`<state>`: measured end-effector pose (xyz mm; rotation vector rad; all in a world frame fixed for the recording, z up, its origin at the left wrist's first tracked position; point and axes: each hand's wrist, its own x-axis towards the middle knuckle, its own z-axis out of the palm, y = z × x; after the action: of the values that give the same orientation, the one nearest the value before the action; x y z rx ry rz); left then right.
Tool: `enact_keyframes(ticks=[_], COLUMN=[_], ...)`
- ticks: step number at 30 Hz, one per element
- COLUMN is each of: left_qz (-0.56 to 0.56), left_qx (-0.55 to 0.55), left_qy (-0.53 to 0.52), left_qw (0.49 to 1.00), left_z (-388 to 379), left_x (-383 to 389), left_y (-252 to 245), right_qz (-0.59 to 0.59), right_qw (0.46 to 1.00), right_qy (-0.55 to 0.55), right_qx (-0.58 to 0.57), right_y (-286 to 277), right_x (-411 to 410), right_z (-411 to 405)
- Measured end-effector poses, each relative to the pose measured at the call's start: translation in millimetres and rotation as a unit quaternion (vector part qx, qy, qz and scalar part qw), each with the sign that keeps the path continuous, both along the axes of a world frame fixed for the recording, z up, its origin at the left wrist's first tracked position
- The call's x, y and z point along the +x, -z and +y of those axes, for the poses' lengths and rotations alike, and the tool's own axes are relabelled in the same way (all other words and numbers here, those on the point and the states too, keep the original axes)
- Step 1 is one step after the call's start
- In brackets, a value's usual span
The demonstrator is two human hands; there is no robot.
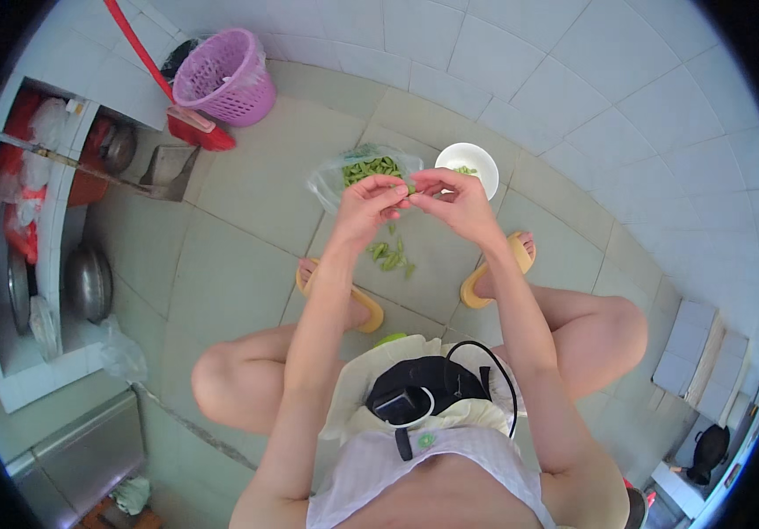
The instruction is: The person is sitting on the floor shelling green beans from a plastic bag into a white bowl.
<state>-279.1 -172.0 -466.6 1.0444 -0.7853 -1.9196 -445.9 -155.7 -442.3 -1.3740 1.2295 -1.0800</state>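
Note:
My left hand [367, 210] and my right hand [460, 208] meet in front of me, fingertips pinching a green bean pod [410, 189] between them. Behind the left hand lies a clear plastic bag [325, 185], opened out, with a heap of green pods [373, 169] on it. A white bowl [489, 165] stands on the floor just beyond my right hand, some pale green beans [465, 170] inside; the hand covers part of it. Below the hands, several loose pods or shells [389, 256] are scattered on the tiles between my feet.
A purple lattice waste basket [247, 96] stands at the far left beside a red broom [201, 131] and a dustpan [171, 168]. Tiled shelves [49, 291] with bags and pots line the left. A tiled wall [505, 66] rises behind the bowl. Yellow slippers [369, 311] are on my feet.

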Motion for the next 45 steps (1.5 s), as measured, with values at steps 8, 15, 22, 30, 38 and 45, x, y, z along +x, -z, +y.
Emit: enact_keyframes(ticks=[8,15,22,30,38,45], left_qz=[0.082,0.098,0.187,0.227,0.218,0.168], left_qx=[0.006,-0.028,-0.022,-0.017,-0.022,-0.043], left_qy=[0.014,0.078,0.022,-0.041,-0.058,-0.056], left_qw=[0.996,0.992,0.982,0.973,0.974,0.983], left_z=[13.0,16.0,25.0,31.8,32.3,32.7], left_x=[-5.7,-10.5,-32.5,-44.0,-45.0,-42.9], left_y=[-27.7,-36.9,-33.0,-31.2,-38.0,-45.6], right_qz=[-0.106,-0.155,-0.245,-0.298,-0.315,-0.343], right_qw=[0.994,0.985,0.968,0.954,0.948,0.938], right_qy=[-0.014,-0.066,-0.044,0.016,0.033,0.041], right_qx=[0.002,0.048,0.032,0.015,0.03,0.038], right_y=[-18.0,-38.0,-34.2,-33.5,-35.7,-37.2], right_x=[-2.0,-6.7,-6.9,-0.4,0.5,1.6], right_z=[6.7,9.9,10.2,13.8,14.7,15.9])
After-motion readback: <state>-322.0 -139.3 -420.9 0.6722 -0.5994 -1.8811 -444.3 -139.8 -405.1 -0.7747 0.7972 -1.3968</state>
